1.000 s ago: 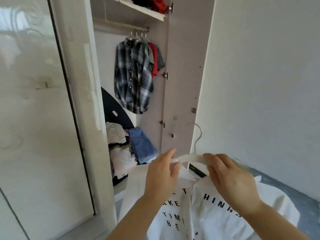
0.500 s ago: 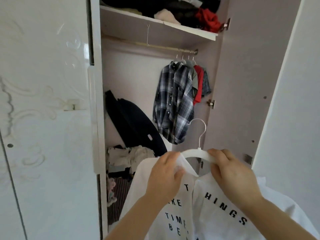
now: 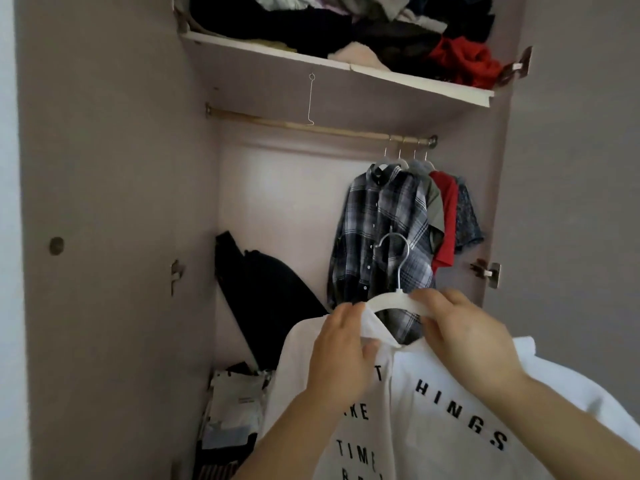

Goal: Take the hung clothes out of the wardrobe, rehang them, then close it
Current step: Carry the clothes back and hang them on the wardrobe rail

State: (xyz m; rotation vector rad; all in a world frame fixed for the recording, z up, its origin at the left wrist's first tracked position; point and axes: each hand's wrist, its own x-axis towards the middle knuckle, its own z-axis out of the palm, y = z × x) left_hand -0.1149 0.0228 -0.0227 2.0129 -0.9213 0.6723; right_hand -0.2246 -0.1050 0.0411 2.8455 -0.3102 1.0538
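- Shirt in play is the white shirt (image 3: 450, 410) with black lettering. It's held up low in the view, right in front of the open wardrobe (image 3: 277, 202), and isn't on the rail (image 3: 277, 122) yet.
- Left hand (image 3: 341, 351) is pinching the collar cloth at the left end of the white hanger (image 3: 391, 301), fingers curled over the fabric.
- Right hand (image 3: 464, 337) has its fingers wrapped over the hanger's right arm, with shirt fabric just under the palm.
- The hanger's metal hook (image 3: 398, 258) sticks up between the two hands, free in the air. From this angle it overlaps the plaid shirt (image 3: 381, 209).
- Four garments hang bunched at the right end of the rail: the plaid one in front, then a grey-olive top (image 3: 434, 206), a red top (image 3: 446, 216) and a blue patterned top (image 3: 467, 216).
- A thin wire hook (image 3: 310, 98) dangles from under the shelf (image 3: 346, 69), down to about rail level.
- The shelf is crammed with a pile of clothes (image 3: 346, 26), mostly dark, with something red at the right end.
- Lower down, a black garment (image 3: 270, 296) leans on the back wall, and a stack of folded stuff (image 3: 235, 403) sits bottom left.
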